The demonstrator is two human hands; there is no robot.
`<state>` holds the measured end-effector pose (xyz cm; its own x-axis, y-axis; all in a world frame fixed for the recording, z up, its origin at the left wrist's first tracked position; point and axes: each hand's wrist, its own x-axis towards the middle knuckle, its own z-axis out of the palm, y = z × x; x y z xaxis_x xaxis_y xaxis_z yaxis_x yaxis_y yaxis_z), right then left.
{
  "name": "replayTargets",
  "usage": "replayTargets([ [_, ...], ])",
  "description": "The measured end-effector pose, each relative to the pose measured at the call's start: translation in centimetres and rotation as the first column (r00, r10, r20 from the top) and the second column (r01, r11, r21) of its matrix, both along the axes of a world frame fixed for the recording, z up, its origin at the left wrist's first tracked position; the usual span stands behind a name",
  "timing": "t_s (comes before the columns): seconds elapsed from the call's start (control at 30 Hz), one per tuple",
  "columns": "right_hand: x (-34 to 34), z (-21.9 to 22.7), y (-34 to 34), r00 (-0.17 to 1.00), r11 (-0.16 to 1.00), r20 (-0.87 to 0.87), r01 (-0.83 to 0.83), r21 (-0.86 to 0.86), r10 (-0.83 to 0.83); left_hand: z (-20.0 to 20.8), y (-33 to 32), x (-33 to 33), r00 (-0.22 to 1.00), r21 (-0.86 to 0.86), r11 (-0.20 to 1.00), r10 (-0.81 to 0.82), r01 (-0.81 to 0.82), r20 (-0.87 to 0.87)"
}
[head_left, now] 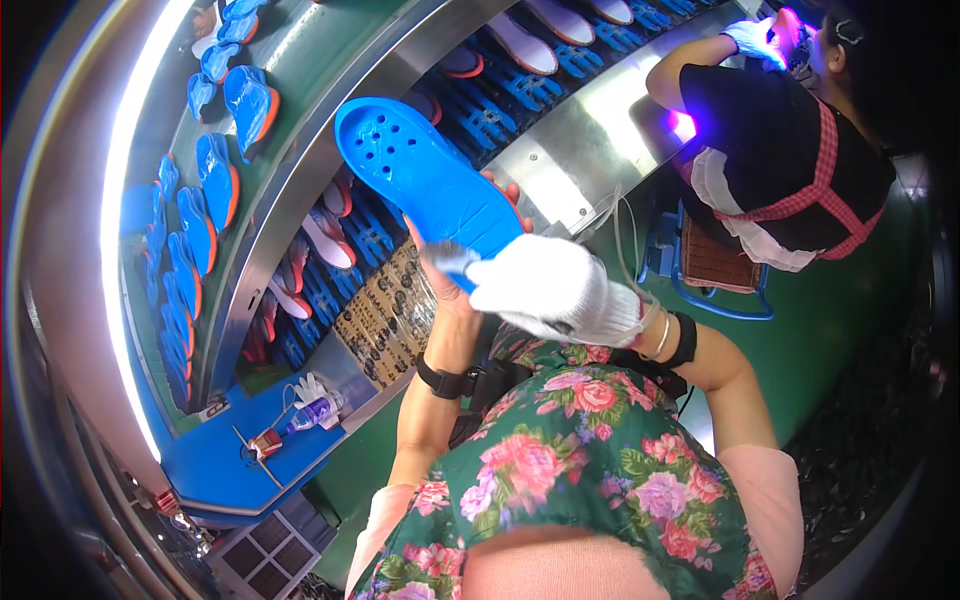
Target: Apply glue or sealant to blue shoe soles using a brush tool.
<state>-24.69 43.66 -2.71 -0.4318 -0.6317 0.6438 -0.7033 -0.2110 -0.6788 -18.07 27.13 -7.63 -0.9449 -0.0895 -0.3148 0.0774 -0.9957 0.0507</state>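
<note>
My bare left hand [440, 282] holds a blue shoe sole [425, 180] from below, its fingertips showing at the sole's far right edge. The sole has a wet-looking shine. Its rounded far end has several small round holes. My right hand [560, 290], in a white knitted glove, is closed over the near end of the sole. From its fingers juts a small brush [450, 258] with greyish bristles, blurred, against the sole. The glove hides the brush's handle and the sole's near end.
To the left, several blue soles with orange edges [205, 215] lie on a green conveyor [290, 60]. White-and-red soles [325, 240] rest on blue racks beyond a metal rail. A blue side table [240, 470] carries a bottle [315, 412]. At right, a person [775, 150] works beside a blue-framed chair [720, 260].
</note>
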Motion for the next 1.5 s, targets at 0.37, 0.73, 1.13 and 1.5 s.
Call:
replayTargets([
  [0.37, -1.2, 0.0, -0.2, 0.972, 0.984, 0.149, -0.179, -0.021, 0.18, 0.3, -2.3, -0.8, 0.968, -0.031, 0.983, -0.181, 0.178, -0.172],
  [0.73, -0.5, 0.0, 0.2, 0.939, 0.972, 0.27, -0.232, 0.03, 0.215, 0.0, -4.4, -1.4, 0.964, -0.059, 0.968, -0.25, 0.246, -0.087],
  [1.13, -1.5, 0.1, 0.8, 0.758, 0.93, 0.579, -0.368, -0.001, 0.301, -0.8, -6.0, -2.1, 0.909, -0.129, 0.921, -0.386, 0.368, -0.158],
  [1.5, -1.0, -2.1, 1.7, 0.978, 0.975, 0.045, -0.208, 0.081, 0.205, 0.2, -7.1, -3.3, 0.838, -0.208, 0.823, -0.545, 0.529, -0.026],
])
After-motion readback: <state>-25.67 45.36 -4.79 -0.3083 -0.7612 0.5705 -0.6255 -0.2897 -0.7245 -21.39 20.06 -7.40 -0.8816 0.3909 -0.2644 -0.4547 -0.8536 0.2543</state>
